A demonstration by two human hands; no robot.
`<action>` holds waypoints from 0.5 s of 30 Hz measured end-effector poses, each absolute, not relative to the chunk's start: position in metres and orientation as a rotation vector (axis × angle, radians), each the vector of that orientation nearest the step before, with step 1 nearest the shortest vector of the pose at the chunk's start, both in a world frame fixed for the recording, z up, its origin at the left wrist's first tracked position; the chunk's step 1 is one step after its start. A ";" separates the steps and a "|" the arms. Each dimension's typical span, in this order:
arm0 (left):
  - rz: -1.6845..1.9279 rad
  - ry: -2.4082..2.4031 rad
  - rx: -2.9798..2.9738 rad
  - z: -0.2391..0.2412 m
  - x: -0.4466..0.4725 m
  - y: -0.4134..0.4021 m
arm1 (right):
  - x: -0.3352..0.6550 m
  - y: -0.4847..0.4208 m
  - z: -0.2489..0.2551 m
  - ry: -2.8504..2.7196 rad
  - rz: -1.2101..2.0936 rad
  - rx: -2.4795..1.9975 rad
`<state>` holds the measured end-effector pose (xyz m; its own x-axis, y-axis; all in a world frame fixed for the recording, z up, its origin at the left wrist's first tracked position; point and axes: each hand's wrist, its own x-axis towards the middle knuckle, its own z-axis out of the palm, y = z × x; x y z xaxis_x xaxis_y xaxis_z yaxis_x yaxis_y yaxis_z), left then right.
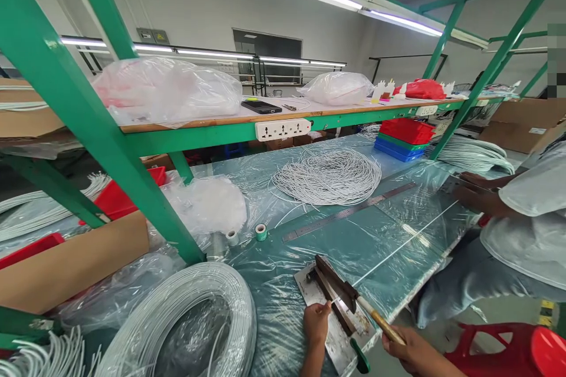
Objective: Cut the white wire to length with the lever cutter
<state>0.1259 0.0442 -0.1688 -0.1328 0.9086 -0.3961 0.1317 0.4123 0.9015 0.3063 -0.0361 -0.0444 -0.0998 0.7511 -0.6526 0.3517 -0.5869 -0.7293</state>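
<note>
A person's two bare hands work at a hand cutter [301, 284] on a workbench [274, 277] covered in clear plastic. A white cord [407, 244] runs taut from the cutter to a co-worker's hand [475, 193] at the right. The left hand [316, 321] has thumb and finger apparently pinched together on the cord's near end, beside the blade [329, 278]. The right hand [407, 344] has its fingers wrapped around the cutter's wooden handle [378, 321]. The cord is in place across the cutter and looks uncut there; whether the blade touches it cannot be told. A tangled pile of white cord [327, 177] behind may be finished lengths, while the thick coil [239, 306] at the near left looks like plenty of unused stock. Between pile and cutter lie a metal ruler [349, 212] and two tape rolls [261, 232], apart from the cord. Stacked trays [404, 138] stand at the back. A slanting green post [145, 165] crosses the left side, hiding part of the clutter, but nothing seems to block the taut cord
</note>
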 end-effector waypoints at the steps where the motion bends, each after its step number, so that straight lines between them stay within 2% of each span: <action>1: 0.881 1.571 0.951 -0.169 0.126 0.045 | 0.307 -0.038 -0.049 -1.238 1.724 -1.848; 11: 0.864 1.576 0.962 -0.161 0.125 0.045 | 0.309 -0.050 -0.058 -1.269 1.615 -1.855; 15: 0.877 1.568 0.950 -0.159 0.125 0.045 | 0.312 -0.054 -0.079 -1.316 1.533 -1.799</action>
<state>0.1247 0.0446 -0.1594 -0.1294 0.9076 -0.3993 0.1351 0.4151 0.8997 0.3118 -0.0543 -0.0786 -0.0635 0.8560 -0.5130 0.3771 -0.4553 -0.8065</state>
